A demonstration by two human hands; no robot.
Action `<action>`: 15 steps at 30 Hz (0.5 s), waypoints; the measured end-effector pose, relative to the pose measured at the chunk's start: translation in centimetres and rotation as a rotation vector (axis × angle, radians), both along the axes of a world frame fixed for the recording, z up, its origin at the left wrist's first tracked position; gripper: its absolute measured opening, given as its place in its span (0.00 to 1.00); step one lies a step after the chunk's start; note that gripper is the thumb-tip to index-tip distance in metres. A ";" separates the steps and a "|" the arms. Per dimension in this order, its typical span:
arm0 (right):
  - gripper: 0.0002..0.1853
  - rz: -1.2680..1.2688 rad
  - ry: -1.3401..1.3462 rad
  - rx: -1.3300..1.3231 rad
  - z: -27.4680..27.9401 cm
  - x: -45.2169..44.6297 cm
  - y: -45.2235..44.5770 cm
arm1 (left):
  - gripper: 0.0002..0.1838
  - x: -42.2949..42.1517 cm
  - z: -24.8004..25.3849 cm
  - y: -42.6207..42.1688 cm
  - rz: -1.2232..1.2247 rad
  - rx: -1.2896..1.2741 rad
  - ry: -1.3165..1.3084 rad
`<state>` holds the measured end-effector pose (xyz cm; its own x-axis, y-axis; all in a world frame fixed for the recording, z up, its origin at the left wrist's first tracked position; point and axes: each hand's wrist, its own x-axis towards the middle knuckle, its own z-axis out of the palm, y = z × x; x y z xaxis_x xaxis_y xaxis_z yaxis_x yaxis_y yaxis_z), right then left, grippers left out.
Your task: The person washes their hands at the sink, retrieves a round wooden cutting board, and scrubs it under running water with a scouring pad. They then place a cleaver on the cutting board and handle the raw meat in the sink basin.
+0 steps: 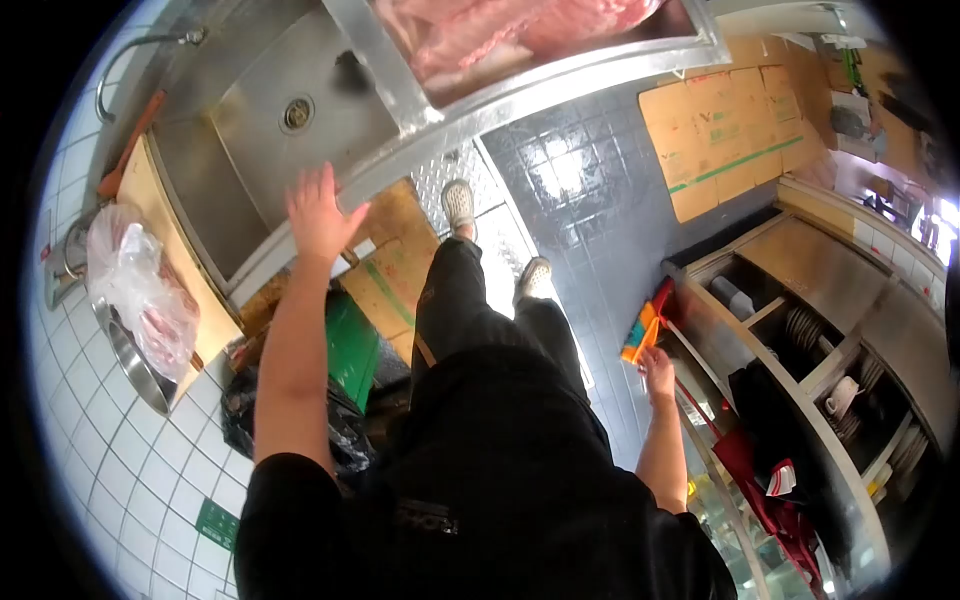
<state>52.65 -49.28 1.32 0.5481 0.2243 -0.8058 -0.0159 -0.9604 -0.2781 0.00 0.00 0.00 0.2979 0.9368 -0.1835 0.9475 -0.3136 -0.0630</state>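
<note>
My left hand point(323, 218) is spread over the front rim of the steel sink point(280, 165), fingers apart, with nothing in it. At the right, my right hand point(657, 370) is beside an orange and blue packet point(640, 333), close to the shelf unit's edge. Its fingers are curled, and the view is too small to tell whether they grip the packet. Large pieces of raw pink meat point(500, 40) lie in a steel basin at the top.
Plates and a white cup point(842, 397) stand in the steel shelf unit point(800, 400) at the right. A bagged item point(145, 290) rests in a metal bowl at the left. Flattened cardboard point(720, 130) lies beyond the tiled floor, and a green bin point(350, 345) is under the sink.
</note>
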 end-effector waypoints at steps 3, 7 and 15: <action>0.22 0.030 0.010 0.096 -3.2 2.0 0.5 | 0.47 -0.4 -3.0 0.8 -0.086 0.148 -0.101; 0.19 0.039 0.116 0.090 -7.2 3.4 -1.3 | 0.45 -1.1 -3.0 0.9 -0.097 0.169 -0.085; 0.20 0.050 0.299 -0.186 -10.9 3.7 -9.2 | 0.45 0.3 -3.5 -0.3 -0.016 0.121 -0.057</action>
